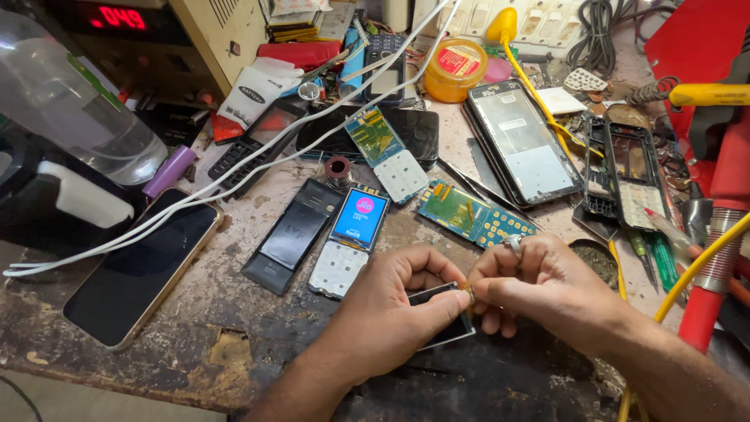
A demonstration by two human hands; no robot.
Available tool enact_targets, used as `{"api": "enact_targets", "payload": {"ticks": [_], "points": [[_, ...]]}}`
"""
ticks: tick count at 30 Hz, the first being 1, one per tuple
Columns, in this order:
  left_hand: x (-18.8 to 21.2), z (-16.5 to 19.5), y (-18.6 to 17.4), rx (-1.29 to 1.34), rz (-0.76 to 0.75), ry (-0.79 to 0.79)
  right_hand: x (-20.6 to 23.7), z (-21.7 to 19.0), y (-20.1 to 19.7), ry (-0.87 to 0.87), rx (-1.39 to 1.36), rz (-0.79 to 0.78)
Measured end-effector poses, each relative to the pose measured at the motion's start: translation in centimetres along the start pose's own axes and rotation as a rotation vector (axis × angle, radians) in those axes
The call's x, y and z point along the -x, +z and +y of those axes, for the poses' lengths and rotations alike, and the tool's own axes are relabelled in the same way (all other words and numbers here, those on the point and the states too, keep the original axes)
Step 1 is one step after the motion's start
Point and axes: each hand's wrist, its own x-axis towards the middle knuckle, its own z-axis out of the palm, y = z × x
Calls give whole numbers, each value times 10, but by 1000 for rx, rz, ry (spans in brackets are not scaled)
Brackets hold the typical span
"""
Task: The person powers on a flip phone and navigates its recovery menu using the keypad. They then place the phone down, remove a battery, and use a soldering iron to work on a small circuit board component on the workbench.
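My left hand grips a small dark rectangular screen module at the near edge of the worn workbench. My right hand, with a ring on one finger, pinches a tiny brownish part at the module's top right corner. The two hands touch at the fingertips. Just beyond them lie a keypad phone board with a lit blue screen and a green circuit board.
A smartphone lies at the left, crossed by white cables. A black phone cover, phone frames, an orange-lidded tin, screwdrivers and a red-handled soldering iron crowd the bench. A clear bottle lies at far left.
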Motion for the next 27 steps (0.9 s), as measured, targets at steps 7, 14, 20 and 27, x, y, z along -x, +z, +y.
{"api": "enact_targets", "payload": {"ticks": [7, 14, 20, 27], "points": [[5, 8, 0, -74, -70, -30, 2, 2, -2, 16, 78, -26], [4, 11, 0, -87, -64, -16, 3, -1, 0, -29, 159, 54], [9, 12, 4, -401, 210, 464, -3, -3, -2, -25, 122, 222], [22, 3, 23, -1064, 233, 694, -8, 8, -1, -141, 169, 254]]}}
